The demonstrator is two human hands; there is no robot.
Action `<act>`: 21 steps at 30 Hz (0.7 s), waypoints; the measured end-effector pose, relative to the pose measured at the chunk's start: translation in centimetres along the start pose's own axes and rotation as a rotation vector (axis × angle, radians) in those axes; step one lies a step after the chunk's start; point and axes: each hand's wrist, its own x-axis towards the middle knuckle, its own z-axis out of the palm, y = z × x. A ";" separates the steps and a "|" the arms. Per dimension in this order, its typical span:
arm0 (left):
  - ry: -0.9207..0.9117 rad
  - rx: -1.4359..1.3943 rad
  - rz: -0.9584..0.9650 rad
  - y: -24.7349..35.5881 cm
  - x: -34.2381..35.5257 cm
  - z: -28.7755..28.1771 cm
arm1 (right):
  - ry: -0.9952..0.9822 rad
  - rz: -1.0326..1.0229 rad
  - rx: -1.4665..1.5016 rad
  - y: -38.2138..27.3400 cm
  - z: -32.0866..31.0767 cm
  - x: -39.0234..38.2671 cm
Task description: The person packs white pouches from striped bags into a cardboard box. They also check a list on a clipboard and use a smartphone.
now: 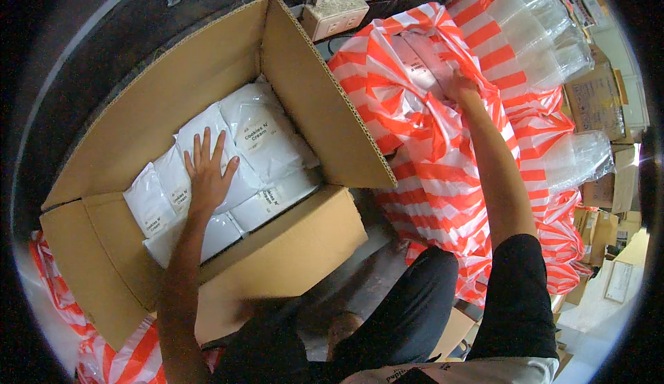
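White plastic pouches could slip, and the red-and-white striped bag could snag

Flat and spread wide, the left hand rests on the pouches near the middle of the cardboard box, gripping nothing. The right hand is inside the mouth of the striped bag, against the labelled packs there. Its fingertips are hidden, so I cannot tell whether it grips one.

The pouches lie in the box, reaching from the right wall towards the fold of the left flap, the top ones overlapping and not level. Pressed off-centre, a top pouch could slide over its neighbour towards the near edge, where the near flap is folded outward and would hold little back. Too heavy a palm might also strain a seam, as the filling looks soft.

At the striped bag, the crumpled mouth seems the weak point: loose folds lie close around the hand and could catch a finger or a pack's corner, tearing the plastic or dragging the bag. The box's right wall stands between the two, and its raw upper rim might scrape whatever brushes over it.

Beyond the box's back right corner, a power outlet block sits near enough to be knocked by a shove. Farther right, other striped bags and clear plastic bundles crowd together and might shift if pulled.
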 end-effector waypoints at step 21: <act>0.150 -0.296 -0.020 -1.8 -1.8 -1.7 | -0.192 0.099 1.944 1.6 -13.4 -4.7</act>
